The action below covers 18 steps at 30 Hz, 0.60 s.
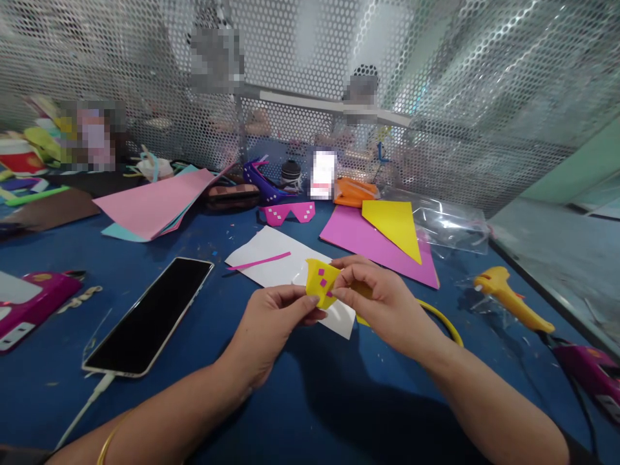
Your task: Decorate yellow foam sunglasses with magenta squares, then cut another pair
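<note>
Both of my hands are at a small yellow craft-foam piece (314, 284) with several pink squares (323, 282) on its face. My left hand (266, 323) pinches its lower left edge between thumb and fingers. At the right edge, the thumb and forefinger of my right hand (382, 300) close on a small pink square (330, 294) against the yellow surface. Beneath lies a white sheet (285, 242) with a thin pink strip (261, 260) on it. A yellow band (443, 316) is partly hidden behind my right forearm.
Pink paper glasses (290, 212) lie ahead, near a lit phone (323, 174). At left rest a dark phone (152, 316) on a cable and pink sheets (155, 200). A yellow glue gun (516, 300) lies right, beyond purple and yellow sheets (394, 223). A perforated metal screen (300, 58) stands behind.
</note>
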Motion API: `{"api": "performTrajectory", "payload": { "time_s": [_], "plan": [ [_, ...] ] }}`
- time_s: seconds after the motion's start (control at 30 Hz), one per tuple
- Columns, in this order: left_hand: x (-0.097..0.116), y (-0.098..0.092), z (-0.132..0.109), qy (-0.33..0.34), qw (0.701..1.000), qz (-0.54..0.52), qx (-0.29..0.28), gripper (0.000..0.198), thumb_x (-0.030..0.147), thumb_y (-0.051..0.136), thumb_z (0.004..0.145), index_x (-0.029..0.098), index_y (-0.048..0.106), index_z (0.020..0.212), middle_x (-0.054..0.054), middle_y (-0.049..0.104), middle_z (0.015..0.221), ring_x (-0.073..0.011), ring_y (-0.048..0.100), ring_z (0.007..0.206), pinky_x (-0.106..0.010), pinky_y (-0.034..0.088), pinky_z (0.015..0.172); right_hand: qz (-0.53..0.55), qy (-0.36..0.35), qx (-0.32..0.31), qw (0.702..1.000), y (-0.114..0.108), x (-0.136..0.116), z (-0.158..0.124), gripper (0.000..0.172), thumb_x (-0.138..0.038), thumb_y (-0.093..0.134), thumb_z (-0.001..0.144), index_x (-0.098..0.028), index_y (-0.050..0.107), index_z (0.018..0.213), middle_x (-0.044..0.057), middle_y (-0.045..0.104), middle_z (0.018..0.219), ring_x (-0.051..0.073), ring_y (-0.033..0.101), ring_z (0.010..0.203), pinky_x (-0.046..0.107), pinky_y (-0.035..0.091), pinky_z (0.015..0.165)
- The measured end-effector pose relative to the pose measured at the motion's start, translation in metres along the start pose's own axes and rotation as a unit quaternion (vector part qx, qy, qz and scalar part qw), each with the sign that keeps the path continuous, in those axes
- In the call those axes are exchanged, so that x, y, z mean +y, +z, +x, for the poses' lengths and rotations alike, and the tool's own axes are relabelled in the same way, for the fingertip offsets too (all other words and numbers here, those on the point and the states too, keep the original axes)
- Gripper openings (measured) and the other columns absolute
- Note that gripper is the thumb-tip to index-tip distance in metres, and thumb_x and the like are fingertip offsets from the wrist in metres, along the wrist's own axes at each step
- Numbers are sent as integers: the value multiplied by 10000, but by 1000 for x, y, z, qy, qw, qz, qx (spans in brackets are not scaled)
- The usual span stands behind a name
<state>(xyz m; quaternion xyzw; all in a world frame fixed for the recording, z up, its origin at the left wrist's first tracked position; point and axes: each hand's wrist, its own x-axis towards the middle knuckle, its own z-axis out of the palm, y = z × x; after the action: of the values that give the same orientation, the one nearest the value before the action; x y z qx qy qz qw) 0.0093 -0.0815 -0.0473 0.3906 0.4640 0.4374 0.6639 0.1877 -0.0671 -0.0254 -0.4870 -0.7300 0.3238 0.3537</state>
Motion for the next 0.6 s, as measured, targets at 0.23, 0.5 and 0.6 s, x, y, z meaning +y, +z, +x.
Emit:
{"api": "performTrajectory", "payload": {
  "time_s": [0.23, 0.5, 0.6],
  "plan": [
    [-2, -1, 0, -1, 1000, -17, -1, 159, 318, 792, 735, 181, 806, 815, -29, 759, 730, -111, 655, 665, -196, 507, 679, -57, -46, 55, 996, 10, 3, -3, 122, -177, 606, 858, -208, 598, 740, 93, 641, 1176, 238, 606, 1121, 460, 480, 946],
    [-1, -1, 1, -7, 999, -42, 0, 147, 291, 811, 710, 169, 801, 791, -23, 749, 718, -104, 660, 645, -186, 513, 666, -83, -61, 76, 992, 13, 3, -5, 112, -173, 606, 863, -213, 595, 759, 87, 640, 1166, 241, 606, 1122, 460, 494, 927],
    [-1, 0, 1, -10, 999, -49, 7, 142, 271, 822, 694, 157, 795, 775, -18, 736, 702, -101, 658, 637, -187, 517, 670, -80, -62, 76, 992, 13, 4, -5, 108, -187, 611, 860, -212, 594, 757, 90, 642, 1154, 244, 607, 1114, 461, 493, 924]
  ]
}}
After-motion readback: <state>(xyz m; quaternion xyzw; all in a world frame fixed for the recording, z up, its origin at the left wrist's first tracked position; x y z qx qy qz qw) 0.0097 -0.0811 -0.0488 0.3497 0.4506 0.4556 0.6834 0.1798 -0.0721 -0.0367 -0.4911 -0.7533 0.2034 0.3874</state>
